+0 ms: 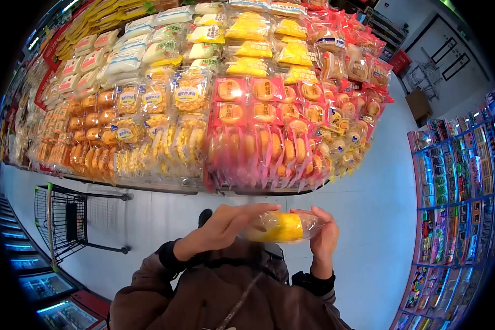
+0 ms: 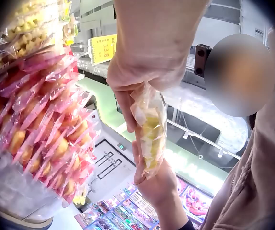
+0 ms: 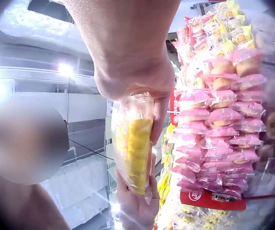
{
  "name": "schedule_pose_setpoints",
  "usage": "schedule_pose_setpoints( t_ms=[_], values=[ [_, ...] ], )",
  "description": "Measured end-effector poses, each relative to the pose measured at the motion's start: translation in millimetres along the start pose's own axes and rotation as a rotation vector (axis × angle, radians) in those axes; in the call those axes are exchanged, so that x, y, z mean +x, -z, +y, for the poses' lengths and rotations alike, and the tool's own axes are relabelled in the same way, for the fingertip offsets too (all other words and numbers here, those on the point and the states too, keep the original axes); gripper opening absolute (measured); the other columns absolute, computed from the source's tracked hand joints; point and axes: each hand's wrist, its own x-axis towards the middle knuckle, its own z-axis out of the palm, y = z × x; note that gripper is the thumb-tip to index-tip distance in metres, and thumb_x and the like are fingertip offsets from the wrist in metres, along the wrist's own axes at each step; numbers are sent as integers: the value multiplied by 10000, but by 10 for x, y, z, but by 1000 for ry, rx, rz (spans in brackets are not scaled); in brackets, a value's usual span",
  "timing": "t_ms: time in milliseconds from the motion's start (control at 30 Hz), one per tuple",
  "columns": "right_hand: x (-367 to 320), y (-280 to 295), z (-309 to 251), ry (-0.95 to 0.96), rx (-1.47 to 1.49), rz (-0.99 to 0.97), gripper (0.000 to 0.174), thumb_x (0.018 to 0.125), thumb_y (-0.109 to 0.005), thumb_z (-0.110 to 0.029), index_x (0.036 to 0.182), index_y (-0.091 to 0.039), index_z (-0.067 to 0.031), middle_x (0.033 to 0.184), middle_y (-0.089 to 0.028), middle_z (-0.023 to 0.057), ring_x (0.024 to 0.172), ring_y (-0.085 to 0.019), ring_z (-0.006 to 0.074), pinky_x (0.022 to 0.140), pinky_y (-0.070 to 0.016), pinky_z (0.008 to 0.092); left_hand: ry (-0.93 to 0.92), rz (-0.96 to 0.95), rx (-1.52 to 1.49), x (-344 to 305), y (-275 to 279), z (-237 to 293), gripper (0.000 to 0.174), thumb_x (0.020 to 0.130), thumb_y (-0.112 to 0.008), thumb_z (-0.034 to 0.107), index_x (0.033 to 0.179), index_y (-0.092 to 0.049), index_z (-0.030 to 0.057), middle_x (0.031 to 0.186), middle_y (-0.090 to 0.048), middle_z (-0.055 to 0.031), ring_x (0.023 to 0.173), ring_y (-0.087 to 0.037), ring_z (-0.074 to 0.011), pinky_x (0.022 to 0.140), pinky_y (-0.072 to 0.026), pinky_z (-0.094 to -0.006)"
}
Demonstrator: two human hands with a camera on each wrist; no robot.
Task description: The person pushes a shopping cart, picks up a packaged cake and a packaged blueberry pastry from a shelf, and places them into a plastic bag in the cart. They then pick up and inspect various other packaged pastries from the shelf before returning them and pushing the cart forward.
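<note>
A clear plastic packet with a yellow cake or bread inside (image 1: 287, 226) lies crosswise between my two hands, in front of my chest. My left hand (image 1: 224, 224) holds its left end, fingers reaching along the far side. At the other end, my right hand (image 1: 324, 237) grips the crinkled wrapper between thumb and fingers. In the left wrist view the packet (image 2: 152, 132) runs from one palm to the other. The right wrist view shows the yellow filling of the wrapper (image 3: 138, 151) and its sealed edge against the right palm.
A display piled with packaged breads stands just ahead, its near rows in pink wrappers (image 1: 264, 157). Farther back lie yellow packets (image 1: 250, 49). A black shopping cart (image 1: 66, 223) stands at left on the pale floor. Shelves of small colourful packs (image 1: 451, 220) line the right.
</note>
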Motion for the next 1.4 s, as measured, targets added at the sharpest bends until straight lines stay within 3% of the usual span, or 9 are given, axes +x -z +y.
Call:
schedule_pose_setpoints(
  t_ms=[133,433,533,633,733,933,1033,1267,1400],
  values=[
    [-9,308,-3,-101,68,-24,562,947,-308,-423,1192,-443,65,1069,-571,265,994,-566,300,885,-413,358,17,97,1,63,-313,-83,378,956,-277,184,1246,-453,18,1095,-600,-120,928,-623,-193,846,-437,-274],
    [398,360,23,-244,142,-76,574,945,-325,-425,1190,-458,77,1039,-601,165,946,-578,193,839,-427,288,164,221,-43,74,-405,190,356,936,-368,168,1252,-449,25,1320,-435,-136,1239,-393,-253,1016,-283,-334],
    [581,282,-30,-215,170,-93,583,942,-337,-428,1199,-450,82,1037,-602,155,938,-578,184,815,-431,276,226,221,37,70,-270,183,350,928,-395,159,1250,-451,33,1314,-441,-139,1237,-395,-273,1023,-270,-337],
    [758,215,-120,-200,169,-123,588,940,-344,-428,1212,-437,85,1057,-598,149,934,-579,174,802,-433,262,236,201,72,94,-117,241,342,935,-385,170,1242,-458,38,1320,-433,-143,1214,-421,-296,1002,-298,-333],
    [973,179,-306,-269,165,-261,594,941,-342,-424,1237,-412,86,1154,-551,152,1007,-553,181,869,-410,279,234,155,198,114,65,342,502,955,-351,314,1309,-334,-41,1350,-379,-137,1093,-512,-208,791,-490,-295],
    [1316,119,-498,-341,-62,-612,574,947,-350,-390,1316,-323,48,1365,-356,121,1234,-361,197,989,-311,315,370,170,23,161,365,491,496,961,-328,317,1316,-331,-29,1304,-424,-112,1107,-498,-188,774,-498,-270],
    [1369,113,-524,-514,38,-657,557,952,-347,-371,1333,-300,33,1374,-345,110,1249,-333,192,991,-308,320,457,128,-18,196,520,544,496,962,-321,318,1317,-329,-28,1304,-424,-111,1130,-480,-190,774,-501,-266],
    [1560,181,-600,-673,140,-594,581,953,-324,-386,1338,-283,47,1288,-441,112,1086,-490,167,830,-441,257,501,26,-88,456,699,734,501,957,-331,321,1335,-294,-6,1285,-442,-95,1115,-477,-161,802,-488,-264],
    [1704,262,-645,-680,112,-589,600,955,-303,-394,1330,-275,74,1256,-466,132,1082,-496,174,846,-432,259,517,57,-179,657,662,788,449,912,-479,185,1307,-349,14,1199,-488,-80,1061,-474,-114,859,-418,-249]
  ],
)
